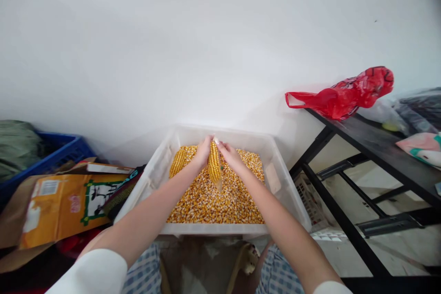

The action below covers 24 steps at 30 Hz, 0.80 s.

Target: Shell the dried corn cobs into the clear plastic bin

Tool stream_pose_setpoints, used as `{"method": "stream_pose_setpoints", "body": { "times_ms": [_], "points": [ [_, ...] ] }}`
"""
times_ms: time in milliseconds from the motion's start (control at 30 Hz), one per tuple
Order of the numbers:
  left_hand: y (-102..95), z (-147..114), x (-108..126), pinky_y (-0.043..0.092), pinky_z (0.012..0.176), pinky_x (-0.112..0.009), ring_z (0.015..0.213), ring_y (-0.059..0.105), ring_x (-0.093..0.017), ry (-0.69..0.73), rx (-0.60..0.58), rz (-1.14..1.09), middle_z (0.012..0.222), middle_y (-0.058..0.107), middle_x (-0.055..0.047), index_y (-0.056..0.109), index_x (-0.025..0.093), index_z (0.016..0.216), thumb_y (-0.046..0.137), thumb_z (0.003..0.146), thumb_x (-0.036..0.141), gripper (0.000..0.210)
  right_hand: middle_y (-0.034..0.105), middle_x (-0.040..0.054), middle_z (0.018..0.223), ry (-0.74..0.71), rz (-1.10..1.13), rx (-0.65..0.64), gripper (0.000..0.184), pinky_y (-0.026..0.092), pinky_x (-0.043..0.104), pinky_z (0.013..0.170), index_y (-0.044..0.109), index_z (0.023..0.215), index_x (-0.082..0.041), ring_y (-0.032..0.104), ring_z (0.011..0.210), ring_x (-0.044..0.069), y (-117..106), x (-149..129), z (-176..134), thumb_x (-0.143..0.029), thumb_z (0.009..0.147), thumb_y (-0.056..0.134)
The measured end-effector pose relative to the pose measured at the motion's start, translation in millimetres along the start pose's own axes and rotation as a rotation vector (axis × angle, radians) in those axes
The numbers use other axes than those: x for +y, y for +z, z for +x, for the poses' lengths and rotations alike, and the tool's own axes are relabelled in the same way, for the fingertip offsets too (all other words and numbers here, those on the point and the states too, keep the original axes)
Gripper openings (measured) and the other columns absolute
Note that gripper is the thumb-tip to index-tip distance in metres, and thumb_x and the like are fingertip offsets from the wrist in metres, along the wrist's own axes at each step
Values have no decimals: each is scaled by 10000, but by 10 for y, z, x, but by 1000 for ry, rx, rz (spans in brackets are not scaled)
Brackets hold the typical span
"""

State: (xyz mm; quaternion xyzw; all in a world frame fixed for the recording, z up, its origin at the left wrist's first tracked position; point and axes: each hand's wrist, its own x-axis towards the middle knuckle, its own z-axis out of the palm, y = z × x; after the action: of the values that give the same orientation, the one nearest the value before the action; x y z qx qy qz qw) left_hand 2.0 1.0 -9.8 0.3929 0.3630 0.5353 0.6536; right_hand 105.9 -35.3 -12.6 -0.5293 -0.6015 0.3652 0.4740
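Observation:
A yellow corn cob [214,165] is held over a white plastic tub [213,228], its kernels still on most of the near side. My left hand [204,150] is closed around the cob's left side near the far end. On the other side my right hand [230,153] grips the same far end, the thumb pressed near a pale tip. Loose corn kernels [213,206] fill the tub beneath both hands. Another corn cob [178,161] lies on the kernels at the left wall.
A black table [382,149] stands on the right with a red plastic bag [344,94] at its corner. Left of the tub are an orange cardboard box [69,206] and a blue crate [65,151]. Behind the tub rises a white wall [213,46].

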Motion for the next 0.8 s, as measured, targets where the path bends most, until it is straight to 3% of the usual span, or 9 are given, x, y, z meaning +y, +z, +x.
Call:
{"method": "stream_pose_setpoints", "body": {
  "times_ms": [100,300,633,800],
  "points": [
    [18,-20,-34,427,548,-250,531,552,-152,20,-38,-11,569,601,-33,590,129,686,488,656,445,333,613,37,905,-79,65,-60,457,409,259,804,577,975,-181,559,864,143,107,-42,-49,-544,779,381],
    [37,-55,-57,388,531,-236,519,509,-139,100,57,82,521,552,-8,571,141,639,503,648,426,293,584,65,995,-119,115,124,461,380,257,852,543,999,-167,524,949,146,283,-15,-119,-522,824,305],
    [61,-79,-10,332,500,-220,502,404,-108,253,87,241,491,459,28,517,150,565,483,679,399,275,610,60,943,-128,66,158,496,390,255,824,588,928,-168,551,896,149,271,-31,-127,-525,837,255],
    [68,-104,12,325,491,-220,506,392,-109,249,118,285,490,450,25,508,150,552,474,684,395,279,608,70,969,-122,43,148,530,388,254,834,591,958,-166,549,921,149,267,-17,-135,-530,843,223]
  ]
}}
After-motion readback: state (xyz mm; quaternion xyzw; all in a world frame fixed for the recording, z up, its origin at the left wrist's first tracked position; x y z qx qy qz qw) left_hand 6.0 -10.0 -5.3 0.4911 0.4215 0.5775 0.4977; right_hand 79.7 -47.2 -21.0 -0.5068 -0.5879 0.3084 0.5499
